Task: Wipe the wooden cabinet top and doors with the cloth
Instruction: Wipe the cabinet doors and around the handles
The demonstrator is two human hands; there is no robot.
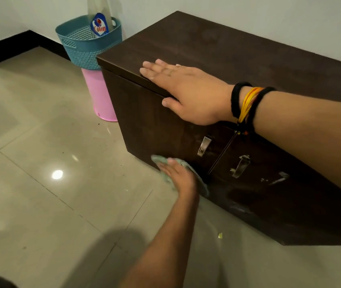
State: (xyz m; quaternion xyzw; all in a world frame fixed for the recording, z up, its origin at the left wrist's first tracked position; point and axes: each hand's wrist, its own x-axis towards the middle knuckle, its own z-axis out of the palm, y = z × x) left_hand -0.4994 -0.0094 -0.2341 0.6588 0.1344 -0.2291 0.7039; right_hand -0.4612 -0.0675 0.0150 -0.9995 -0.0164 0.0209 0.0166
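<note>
At the far left we see a pale tiled floor (pixel 40 142) with a bright spot of reflected light on it and a dark skirting line along the wall. Further right a teal perforated basket (pixel 82 48) sits on top of an upturned pink bin (pixel 101 96), and a spray bottle (pixel 99 19) with a blue label stands inside the basket. Both stand just beside the left end of the dark wooden cabinet (pixel 238 50), which runs along the wall to the right edge.

Low against the left door we find the left hand (pixel 178 175), its fingers straight and close together, pressing the pale green cloth (pixel 165 163) flat onto the door's lower part, close to the floor. The cloth shows around the fingertips and along the hand's right side.

Above it the right hand (pixel 188 92) rests on the front edge of the cabinet top, fingers straight and slightly spread, thumb hanging over the door face; it holds nothing. Black and yellow-orange threads (pixel 246 102) circle its wrist.

Right of the left hand, two metal handles (pixel 204 145) flank the seam between the doors, with pale smears on the right door.
</note>
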